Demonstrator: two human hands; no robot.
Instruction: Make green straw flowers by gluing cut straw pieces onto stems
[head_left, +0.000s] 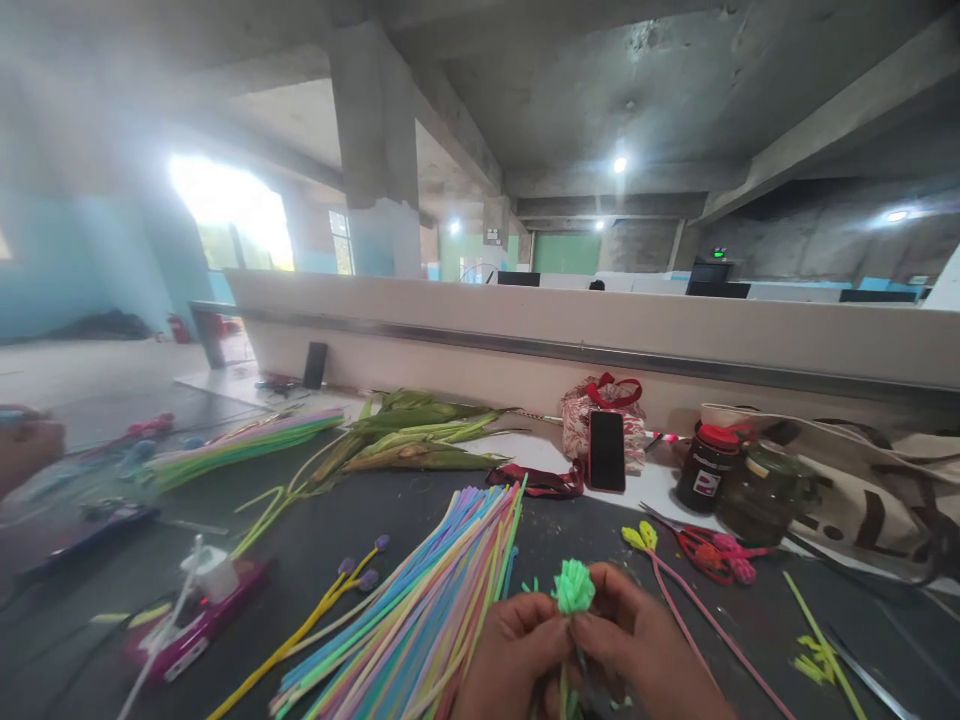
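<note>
Between my two hands stands a bright green pipe-cleaner flower (574,587), its head a tight cluster of short loops. My left hand (517,645) pinches it just under the head from the left. From the right, my right hand (637,640) grips the same spot with thumb and fingers. Below the head the stem is mostly hidden by my hands. A large bundle of pastel pipe cleaners (420,600) lies right beside my left hand. Near my right hand rests a pink stem with yellow loops (641,538) at its tip.
Red-handled scissors (701,550) lie behind a pink flower at right; tweezers (870,675) lie nearer. A phone (606,452) leans on a patterned bag. A dark bottle (706,470) and a jar (765,495) stand behind. Corn husks (412,430) lie at the back; a power strip (195,620) sits left. Another person's hand (30,445) shows far left.
</note>
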